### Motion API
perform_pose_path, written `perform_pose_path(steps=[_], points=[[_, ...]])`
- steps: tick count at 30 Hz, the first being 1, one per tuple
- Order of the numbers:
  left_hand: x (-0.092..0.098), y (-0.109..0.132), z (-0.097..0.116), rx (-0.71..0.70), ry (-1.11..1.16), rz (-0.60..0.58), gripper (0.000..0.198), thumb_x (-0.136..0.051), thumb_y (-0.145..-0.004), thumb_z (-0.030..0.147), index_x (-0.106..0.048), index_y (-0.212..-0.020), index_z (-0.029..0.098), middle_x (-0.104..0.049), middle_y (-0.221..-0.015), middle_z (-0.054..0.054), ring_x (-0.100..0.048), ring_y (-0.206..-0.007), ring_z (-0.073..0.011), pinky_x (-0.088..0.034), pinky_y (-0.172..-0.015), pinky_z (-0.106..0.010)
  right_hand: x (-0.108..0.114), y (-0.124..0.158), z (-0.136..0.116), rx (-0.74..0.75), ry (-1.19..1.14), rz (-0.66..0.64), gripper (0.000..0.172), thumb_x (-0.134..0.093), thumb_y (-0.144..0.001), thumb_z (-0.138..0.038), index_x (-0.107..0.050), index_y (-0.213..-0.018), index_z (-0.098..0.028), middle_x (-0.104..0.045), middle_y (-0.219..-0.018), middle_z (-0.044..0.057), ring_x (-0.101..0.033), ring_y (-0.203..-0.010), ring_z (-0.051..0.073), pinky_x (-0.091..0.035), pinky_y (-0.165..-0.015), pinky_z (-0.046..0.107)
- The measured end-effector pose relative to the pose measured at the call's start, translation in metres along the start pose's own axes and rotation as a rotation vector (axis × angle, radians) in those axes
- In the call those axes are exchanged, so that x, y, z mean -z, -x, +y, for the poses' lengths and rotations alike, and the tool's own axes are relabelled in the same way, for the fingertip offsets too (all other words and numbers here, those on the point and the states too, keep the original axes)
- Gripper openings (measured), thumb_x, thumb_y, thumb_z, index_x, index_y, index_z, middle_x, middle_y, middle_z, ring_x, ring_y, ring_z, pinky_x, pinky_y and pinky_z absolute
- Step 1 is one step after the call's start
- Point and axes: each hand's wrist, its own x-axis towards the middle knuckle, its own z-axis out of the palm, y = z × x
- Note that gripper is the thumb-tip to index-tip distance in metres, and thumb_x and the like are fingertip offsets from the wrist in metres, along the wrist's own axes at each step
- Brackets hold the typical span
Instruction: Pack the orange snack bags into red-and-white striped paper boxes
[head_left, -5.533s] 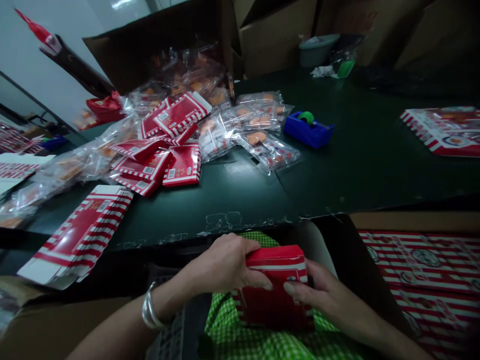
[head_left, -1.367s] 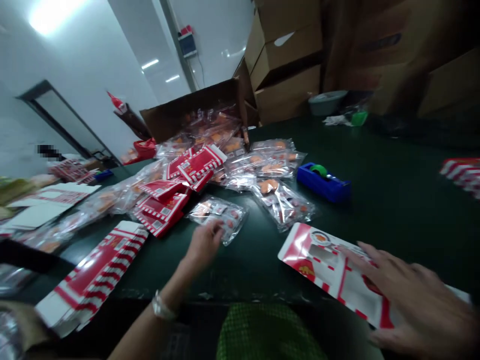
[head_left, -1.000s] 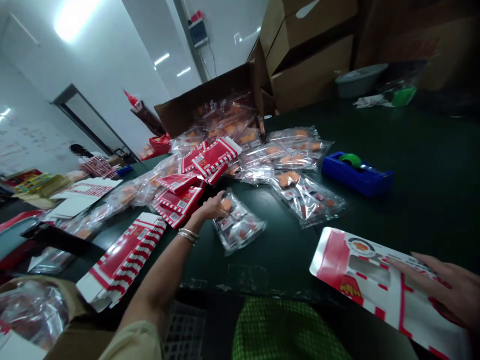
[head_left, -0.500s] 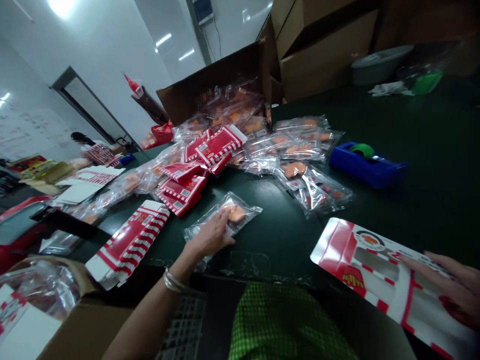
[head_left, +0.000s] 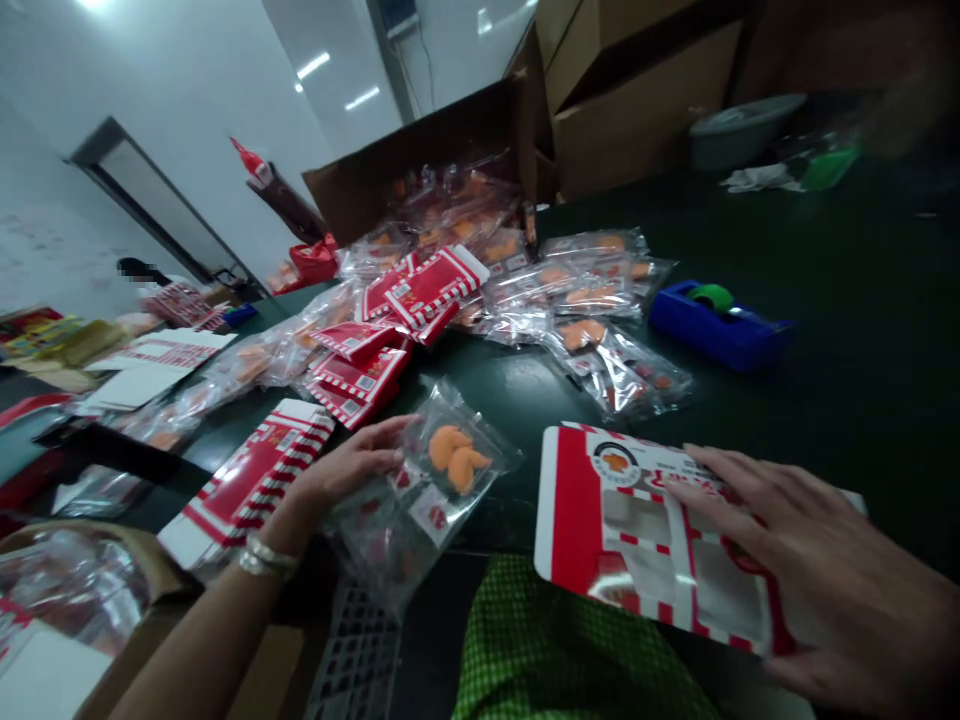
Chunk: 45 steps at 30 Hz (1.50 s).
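Observation:
In my left hand [head_left: 360,460] is a clear plastic bag [head_left: 442,515], lifted and tilted at the table's front edge. Orange pieces [head_left: 456,458] and a small white card with a red mark show through its film. My fingers grip the bag's left side. My right hand [head_left: 780,530] wraps around a red-and-white striped carton [head_left: 577,500] with cut-out windows, above the green checked cloth on my lap. The carton's far end is hidden behind that hand. A stack of folded red-and-white cartons [head_left: 251,470] lies left of my left hand.
More clear bags [head_left: 592,290] are heaped across the dark green table [head_left: 750,420], with red cartons [head_left: 427,295] on top. A blue tape dispenser [head_left: 716,335] stands at right. Cardboard boxes [head_left: 637,110] rise behind; an open box [head_left: 142,590] sits lower left.
My left hand has picked the bag up off the table and tilted it toward me. My right hand has brought the carton leftward, closer to the bag.

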Motion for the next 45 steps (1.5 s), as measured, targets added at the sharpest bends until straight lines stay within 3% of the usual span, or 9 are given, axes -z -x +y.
perform_pose_path(steps=[7,15,19,25,31,32,37,42,45], points=[[-0.056,0.003,-0.063,0.032,0.547,-0.185,0.054,-0.074,-0.072,0.026,-0.062,-0.124,0.022,-0.072,-0.105,-0.007,-0.067,-0.091,-0.0202,-0.050,-0.084,-0.029,0.001,-0.029,-0.009,0.214,0.052,-0.100,0.118,-0.079,-0.048,-0.030,-0.019,-0.149,-0.043,-0.019,-0.157,0.007,-0.031,-0.135,0.046,-0.026,-0.107,0.065],[-0.019,-0.041,-0.021,0.045,0.010,-0.737,0.053,-0.063,-0.086,0.040,-0.054,-0.134,0.019,-0.065,-0.122,-0.008,-0.061,-0.104,-0.0232,-0.047,-0.092,-0.032,-0.015,-0.058,-0.013,0.335,0.031,-0.189,0.107,-0.072,-0.053,-0.028,-0.026,-0.150,-0.034,-0.013,-0.160,0.008,-0.034,-0.134,0.047,-0.034,-0.101,0.068],[-0.031,-0.073,-0.008,0.007,-0.173,-0.835,0.046,-0.057,-0.090,0.036,-0.054,-0.133,0.022,-0.066,-0.122,-0.006,-0.062,-0.103,-0.0233,-0.050,-0.087,-0.032,-0.017,-0.061,-0.010,0.310,0.019,-0.205,0.107,-0.069,-0.053,-0.025,-0.026,-0.150,-0.032,-0.015,-0.159,0.010,-0.034,-0.134,0.047,-0.035,-0.100,0.069],[-0.054,-0.106,-0.007,-0.011,-0.193,-0.724,0.032,-0.060,-0.084,0.026,-0.067,-0.114,0.019,-0.072,-0.108,-0.005,-0.066,-0.091,-0.0201,-0.052,-0.081,-0.031,-0.018,-0.065,-0.008,0.258,-0.091,-0.252,0.108,-0.073,-0.056,-0.030,-0.023,-0.151,-0.032,-0.025,-0.157,0.011,-0.035,-0.134,0.046,-0.033,-0.101,0.069],[-0.001,-0.055,-0.016,-0.072,-0.547,0.160,0.041,-0.070,-0.077,0.037,-0.064,-0.114,0.020,-0.070,-0.107,-0.007,-0.063,-0.096,-0.0231,-0.049,-0.083,-0.033,-0.019,-0.063,0.002,0.217,-0.158,-0.268,0.103,-0.076,-0.059,-0.039,-0.027,-0.150,-0.034,-0.030,-0.154,0.011,-0.037,-0.132,0.047,-0.029,-0.102,0.072],[0.004,-0.041,-0.022,0.005,-0.571,0.202,0.044,-0.071,-0.076,0.041,-0.063,-0.114,0.019,-0.070,-0.096,-0.006,-0.064,-0.086,-0.0218,-0.050,-0.076,-0.031,-0.018,-0.063,0.003,0.218,-0.164,-0.277,0.104,-0.077,-0.059,-0.041,-0.027,-0.150,-0.034,-0.030,-0.154,0.011,-0.036,-0.132,0.047,-0.029,-0.101,0.071],[-0.016,0.001,-0.056,0.228,0.034,-0.052,0.044,-0.068,-0.081,0.040,-0.057,-0.118,0.018,-0.067,-0.088,-0.005,-0.061,-0.067,-0.0145,-0.044,-0.055,-0.021,-0.014,-0.070,-0.008,0.274,-0.173,-0.322,0.107,-0.077,-0.060,-0.044,-0.024,-0.151,-0.030,-0.030,-0.153,0.015,-0.034,-0.132,0.047,-0.027,-0.100,0.071],[-0.067,-0.025,-0.048,0.211,0.267,-0.169,0.036,-0.077,-0.072,0.026,-0.067,-0.104,0.015,-0.067,-0.075,-0.002,-0.055,-0.054,-0.0087,-0.041,-0.048,-0.017,-0.017,-0.088,-0.037,0.353,-0.189,-0.329,0.106,-0.078,-0.060,-0.042,-0.025,-0.150,-0.029,-0.033,-0.150,0.017,-0.033,-0.132,0.044,-0.028,-0.100,0.068],[-0.088,-0.044,-0.037,0.125,0.359,-0.224,0.041,-0.080,-0.066,0.020,-0.069,-0.105,0.014,-0.072,-0.091,-0.006,-0.065,-0.079,-0.0189,-0.053,-0.072,-0.028,-0.020,-0.099,-0.042,0.345,-0.182,-0.353,0.107,-0.078,-0.059,-0.041,-0.024,-0.150,-0.027,-0.033,-0.149,0.019,-0.033,-0.131,0.045,-0.028,-0.099,0.069]])
